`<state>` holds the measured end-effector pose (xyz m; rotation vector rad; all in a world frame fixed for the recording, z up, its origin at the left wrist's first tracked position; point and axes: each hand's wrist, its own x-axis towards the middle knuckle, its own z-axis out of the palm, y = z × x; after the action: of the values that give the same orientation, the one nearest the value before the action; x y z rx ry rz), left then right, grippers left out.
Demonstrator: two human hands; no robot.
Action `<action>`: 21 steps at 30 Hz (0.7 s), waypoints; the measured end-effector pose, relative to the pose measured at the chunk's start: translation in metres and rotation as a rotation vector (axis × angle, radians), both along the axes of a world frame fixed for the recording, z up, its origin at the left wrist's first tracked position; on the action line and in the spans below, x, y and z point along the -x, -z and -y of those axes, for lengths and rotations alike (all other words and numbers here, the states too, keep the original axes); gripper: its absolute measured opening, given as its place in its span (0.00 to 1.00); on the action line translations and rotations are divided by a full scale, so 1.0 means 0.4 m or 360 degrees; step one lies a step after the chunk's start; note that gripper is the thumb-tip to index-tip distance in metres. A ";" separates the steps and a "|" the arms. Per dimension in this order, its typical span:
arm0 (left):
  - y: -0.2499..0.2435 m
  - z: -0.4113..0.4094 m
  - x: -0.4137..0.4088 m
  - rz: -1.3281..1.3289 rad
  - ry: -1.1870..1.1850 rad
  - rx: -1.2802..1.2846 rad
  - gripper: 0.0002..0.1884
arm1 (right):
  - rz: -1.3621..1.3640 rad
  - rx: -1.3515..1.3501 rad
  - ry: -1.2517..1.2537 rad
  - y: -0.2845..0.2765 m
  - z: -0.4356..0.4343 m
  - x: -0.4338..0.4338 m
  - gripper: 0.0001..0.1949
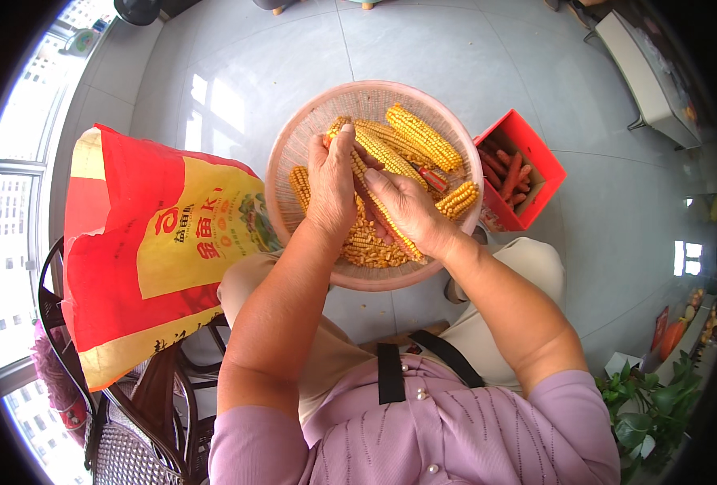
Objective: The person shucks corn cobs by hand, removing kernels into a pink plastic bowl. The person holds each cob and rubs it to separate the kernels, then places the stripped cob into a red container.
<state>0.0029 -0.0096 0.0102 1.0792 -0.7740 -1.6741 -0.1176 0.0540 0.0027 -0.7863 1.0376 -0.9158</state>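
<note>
A partly shelled ear of corn slants across the middle of the basket, several of its rows bare and reddish. My left hand grips its upper end, thumb pointing up. Lower down, my right hand is closed around the same ear, thumb lying along the kernels. Beneath both hands is a round pink plastic basket. Whole ears of corn lie toward its far right side, and loose kernels are heaped near its front. A small red object, not clearly identifiable, rests among the ears.
Right of the basket stands a red box holding stripped reddish cobs. A large red and yellow printed sack stands at left, by a dark woven chair. A leafy plant is at lower right.
</note>
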 end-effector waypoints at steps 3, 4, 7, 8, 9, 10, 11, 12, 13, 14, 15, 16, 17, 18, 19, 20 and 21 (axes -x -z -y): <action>0.003 0.001 0.003 -0.0042 -0.0046 -0.0026 0.12 | -0.0054 -0.0001 0.0042 0.008 -0.007 -0.008 0.25; 0.002 0.002 0.003 -0.0032 -0.0045 -0.0032 0.12 | -0.0082 -0.0001 0.0056 0.009 -0.010 -0.010 0.25; -0.002 0.002 0.003 0.0028 0.0013 -0.0040 0.13 | 0.0043 -0.0100 0.0093 0.007 -0.008 -0.011 0.25; -0.004 0.002 -0.001 0.0066 0.0066 -0.0037 0.14 | 0.0163 -0.0136 0.0147 0.010 -0.004 -0.018 0.25; -0.006 0.001 -0.003 0.0104 0.0119 -0.0033 0.14 | 0.0284 -0.0170 0.0201 0.011 0.000 -0.021 0.25; -0.001 0.000 -0.002 0.0131 0.0157 -0.0013 0.15 | 0.0248 -0.0144 0.0126 0.004 0.003 -0.013 0.25; 0.008 -0.002 0.000 0.0157 0.0195 0.0007 0.16 | 0.0164 -0.0093 0.0102 0.000 0.006 -0.011 0.25; 0.005 -0.006 0.004 0.0185 0.0235 0.0027 0.17 | 0.0082 -0.0045 0.0080 -0.002 0.009 -0.008 0.25; 0.000 -0.009 0.006 0.0157 0.0239 0.0005 0.17 | 0.0000 0.0003 0.0060 -0.002 0.009 -0.006 0.25; -0.009 -0.013 0.008 0.0129 0.0245 -0.0016 0.17 | -0.0023 0.0025 0.0034 0.001 0.007 -0.001 0.25; -0.021 -0.016 0.008 0.0107 0.0251 -0.0033 0.17 | 0.0025 0.0008 0.0048 0.002 0.005 0.004 0.25; -0.020 -0.016 0.003 0.0070 0.0296 0.0001 0.18 | 0.0074 -0.0009 0.0064 0.003 0.003 0.010 0.25; -0.016 -0.016 0.002 0.0086 0.0295 0.0021 0.18 | 0.0124 -0.0025 0.0079 0.002 0.002 0.013 0.25; -0.013 -0.016 0.002 0.0104 0.0295 0.0039 0.19 | 0.0106 -0.0073 0.0086 0.000 0.002 0.011 0.25; -0.013 -0.016 0.002 0.0121 0.0295 0.0058 0.19 | 0.0088 -0.0121 0.0092 -0.004 0.001 0.008 0.25; -0.015 -0.015 0.002 0.0102 0.0298 -0.0003 0.19 | 0.0072 -0.0169 0.0098 -0.008 0.000 0.005 0.24; -0.017 -0.016 0.003 0.0119 0.0320 0.0006 0.19 | 0.0191 -0.0170 0.0156 -0.009 0.000 -0.001 0.24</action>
<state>0.0019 -0.0031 0.0171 1.0959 -0.9604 -1.8069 -0.1174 0.0540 0.0062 -0.5887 1.0174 -0.9709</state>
